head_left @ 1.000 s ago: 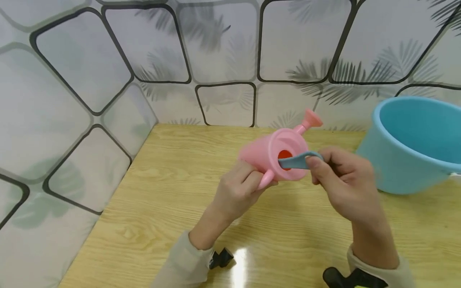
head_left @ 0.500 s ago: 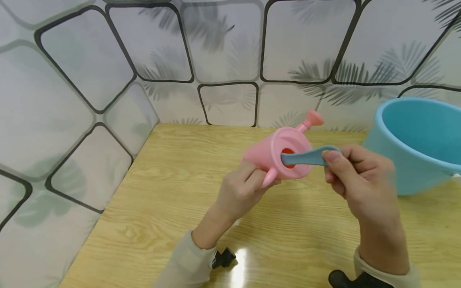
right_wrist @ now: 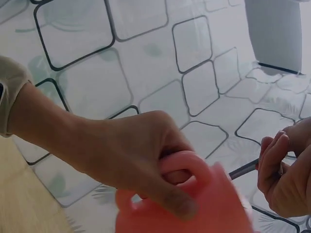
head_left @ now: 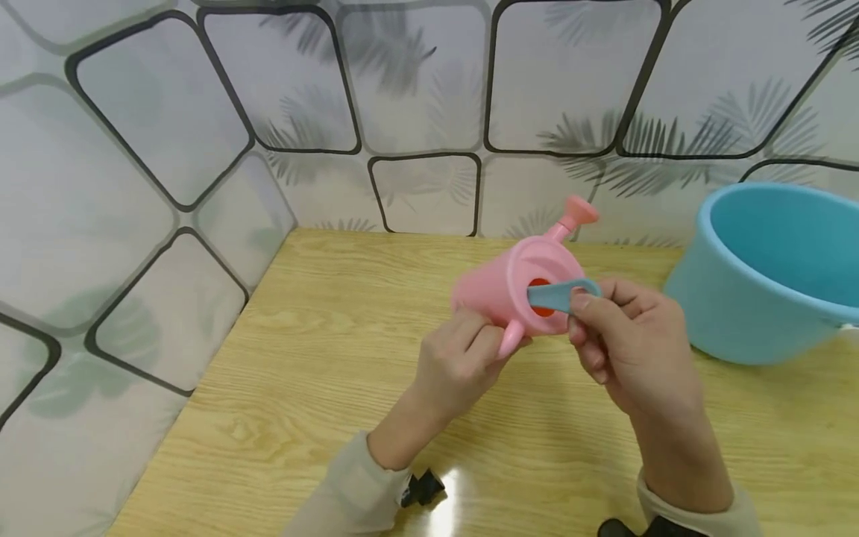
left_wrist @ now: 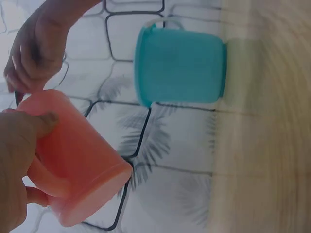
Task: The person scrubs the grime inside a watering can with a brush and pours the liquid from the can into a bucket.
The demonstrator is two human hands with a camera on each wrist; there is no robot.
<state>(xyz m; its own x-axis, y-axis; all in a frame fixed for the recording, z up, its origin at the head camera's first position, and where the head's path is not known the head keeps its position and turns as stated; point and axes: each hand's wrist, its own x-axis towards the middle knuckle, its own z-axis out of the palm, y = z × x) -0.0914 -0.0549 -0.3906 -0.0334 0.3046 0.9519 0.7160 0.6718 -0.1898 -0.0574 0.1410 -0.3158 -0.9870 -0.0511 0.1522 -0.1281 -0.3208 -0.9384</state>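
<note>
A pink toy watering can [head_left: 486,282] is held tilted above the table, its round opening turned towards the head camera and its spout rose pointing up and right. My left hand [head_left: 459,365] grips its handle, fingers wrapped through the loop, as the right wrist view also shows. Between thumb and fingers, my right hand [head_left: 644,362] pinches the end of a flat blue tool, like a small spoon or toy shovel handle [head_left: 552,297]. The tool's far end goes into the can's opening, where something red-orange shows. That end is hidden, so its kind cannot be told.
A large light-blue bucket [head_left: 734,306] stands on the wood-grain table [head_left: 288,358] to the right, close beyond my right hand. Patterned wall covering [head_left: 423,89] rises behind the table and along its left side. Dark wrist straps [head_left: 423,488] sit at both sleeves.
My right hand first drew the blue tool rightward, partly out of the can, then moved back left, so less of it shows now. My left hand and the can shifted slightly right.
</note>
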